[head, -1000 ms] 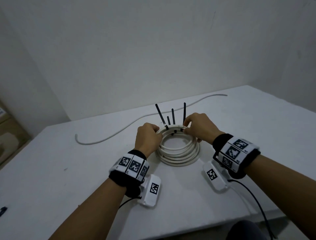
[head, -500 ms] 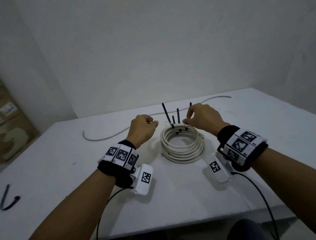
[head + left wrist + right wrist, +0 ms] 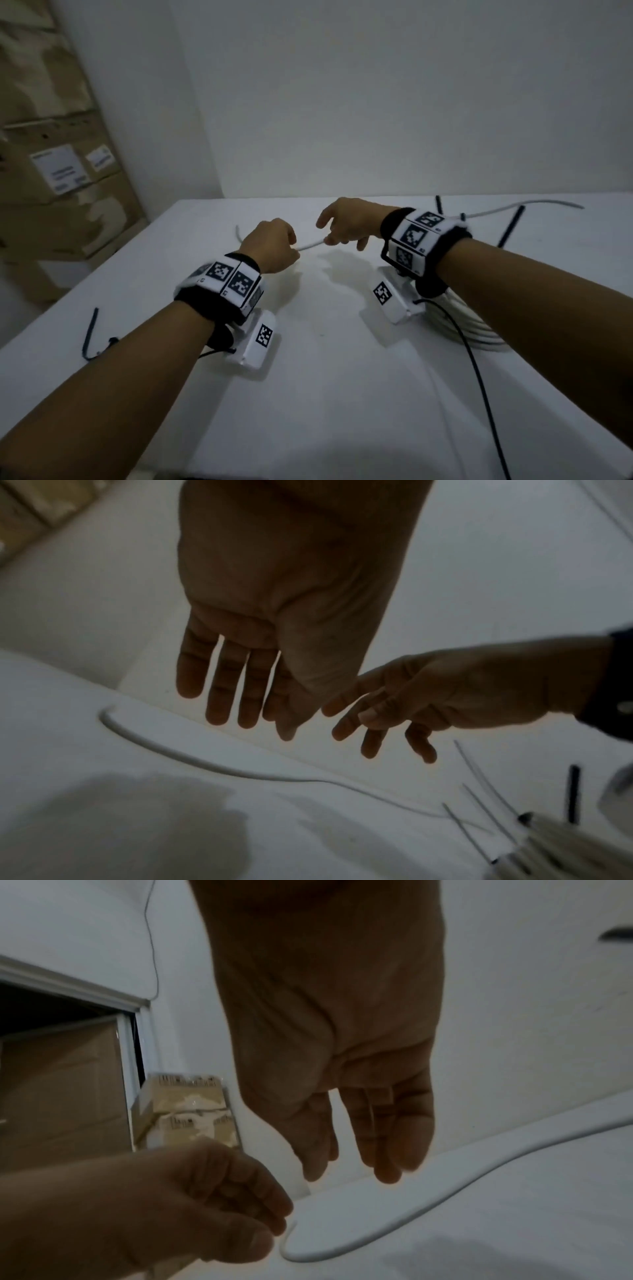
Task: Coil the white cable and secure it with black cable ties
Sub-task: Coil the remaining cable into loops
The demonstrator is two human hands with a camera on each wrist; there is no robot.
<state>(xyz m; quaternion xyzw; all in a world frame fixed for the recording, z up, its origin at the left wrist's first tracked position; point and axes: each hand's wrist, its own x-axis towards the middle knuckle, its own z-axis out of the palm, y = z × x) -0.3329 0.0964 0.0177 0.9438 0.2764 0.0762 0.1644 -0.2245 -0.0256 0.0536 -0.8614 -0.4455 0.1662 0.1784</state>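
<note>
Head view: white cable (image 3: pixel 310 244), loose tail lying on the bench (image 3: pixel 325 342), long axis running 9 to 3 o'clock, passing under both hands.

Left wrist view: left hand (image 3: pixel 274 615), fingers released, above cable.

Right wrist view: right hand (image 3: pixel 335 1042), fingers released, holding nothing.

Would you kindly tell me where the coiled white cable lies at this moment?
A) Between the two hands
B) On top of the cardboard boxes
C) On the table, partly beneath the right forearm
C: the head view shows the coiled white cable on the table, partly hidden beneath the right forearm.
</note>
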